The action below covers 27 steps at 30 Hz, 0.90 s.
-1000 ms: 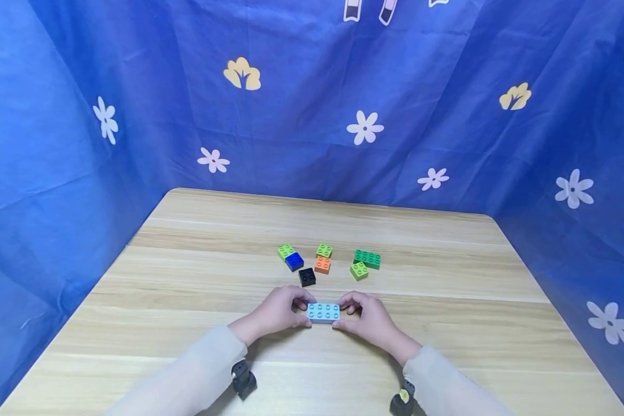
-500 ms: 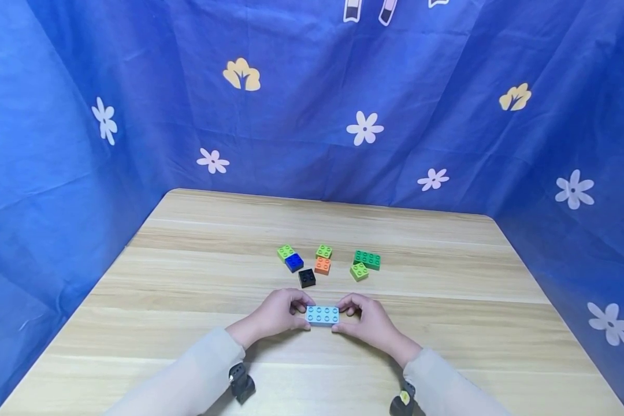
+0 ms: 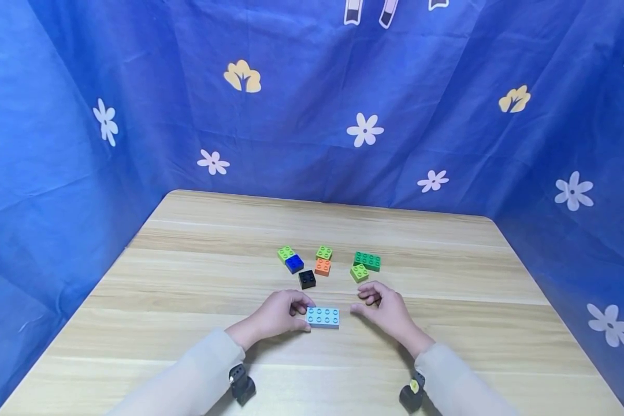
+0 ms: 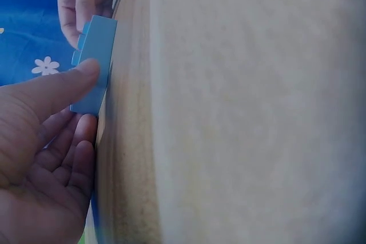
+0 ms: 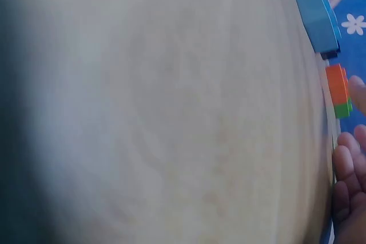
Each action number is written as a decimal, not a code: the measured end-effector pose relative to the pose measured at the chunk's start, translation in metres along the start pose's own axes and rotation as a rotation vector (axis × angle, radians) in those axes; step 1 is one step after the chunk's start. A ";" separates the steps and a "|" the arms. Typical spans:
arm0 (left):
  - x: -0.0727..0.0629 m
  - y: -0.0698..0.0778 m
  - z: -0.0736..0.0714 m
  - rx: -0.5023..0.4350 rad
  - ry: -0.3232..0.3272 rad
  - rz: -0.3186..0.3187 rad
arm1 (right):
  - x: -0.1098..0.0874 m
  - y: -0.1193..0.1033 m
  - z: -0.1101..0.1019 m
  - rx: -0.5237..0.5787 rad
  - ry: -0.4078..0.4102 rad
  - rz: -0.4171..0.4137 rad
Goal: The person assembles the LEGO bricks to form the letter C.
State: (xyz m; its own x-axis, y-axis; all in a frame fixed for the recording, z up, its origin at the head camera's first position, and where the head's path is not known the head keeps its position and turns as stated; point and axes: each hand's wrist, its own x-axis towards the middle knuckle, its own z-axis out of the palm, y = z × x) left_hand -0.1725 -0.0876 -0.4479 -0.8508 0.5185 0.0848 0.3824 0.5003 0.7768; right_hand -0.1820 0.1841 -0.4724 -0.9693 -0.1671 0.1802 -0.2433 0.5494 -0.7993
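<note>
A light blue building brick (image 3: 323, 317) with two rows of studs lies on the wooden table in front of the person. My left hand (image 3: 277, 312) pinches its left end between thumb and fingers; in the left wrist view the thumb presses on the side of the light blue brick (image 4: 98, 47). My right hand (image 3: 387, 312) is apart from the brick, to its right, with fingers loosely bent and nothing between them. Nearest beyond the right hand is a small lime brick (image 3: 359, 273), which leans against a long green brick (image 3: 367, 260).
Farther back lie a black brick (image 3: 307, 279), a dark blue brick (image 3: 294, 263) touching a lime green brick (image 3: 286, 253), and an orange brick (image 3: 322, 266) in front of another lime brick (image 3: 324, 252). A blue flowered cloth (image 3: 312, 115) hangs behind the table (image 3: 213, 231).
My right hand has let go of the light blue brick's right end and moved off to the right and slightly forward. The left hand still holds the brick.
</note>
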 end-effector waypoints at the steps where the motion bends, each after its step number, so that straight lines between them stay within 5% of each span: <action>1: 0.000 0.000 0.000 -0.001 -0.001 0.001 | 0.001 0.000 -0.001 -0.010 0.018 0.008; 14: -0.001 0.001 0.000 0.003 -0.001 0.008 | 0.018 0.002 -0.005 -0.094 0.168 0.143; 27: -0.001 -0.002 0.001 0.004 0.000 0.013 | 0.035 -0.001 0.003 -0.139 0.170 0.244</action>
State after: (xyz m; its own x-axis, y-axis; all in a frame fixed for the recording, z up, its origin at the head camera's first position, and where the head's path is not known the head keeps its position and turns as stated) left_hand -0.1717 -0.0885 -0.4499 -0.8460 0.5247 0.0950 0.3947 0.4964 0.7732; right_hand -0.2159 0.1754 -0.4668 -0.9887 0.1157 0.0956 0.0057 0.6652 -0.7467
